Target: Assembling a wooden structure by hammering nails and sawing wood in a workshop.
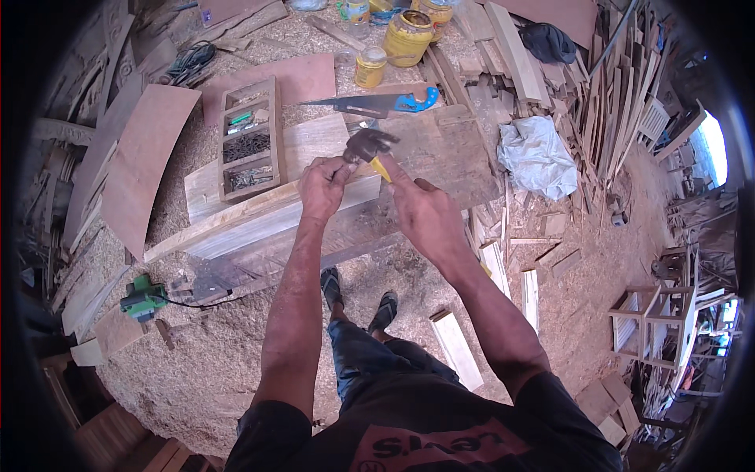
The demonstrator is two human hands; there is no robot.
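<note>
My right hand (pixel 425 208) grips a claw hammer (pixel 370 146) by its yellow handle, with the thumb laid along it. The dark hammer head is slightly blurred, right beside the fingertips of my left hand (pixel 322 187). Those fingers are closed in a pinch at the right end of a long narrow wooden strip (pixel 228 216); whatever they hold is too small to make out. Along the strip lie pale boards (pixel 314 149) on the wooden workbench (pixel 440 149). A divided wooden box (pixel 277 134) with nails and small hardware sits behind the strip, left of my left hand.
A handsaw (pixel 413 101) with a blue handle lies beyond my hands, near yellow tubs (pixel 407 39). A white sack (pixel 538 156) and piled wood strips (pixel 613 118) are at right. A green power tool (pixel 143 297) rests at left. Wood shavings cover the floor (pixel 204 377).
</note>
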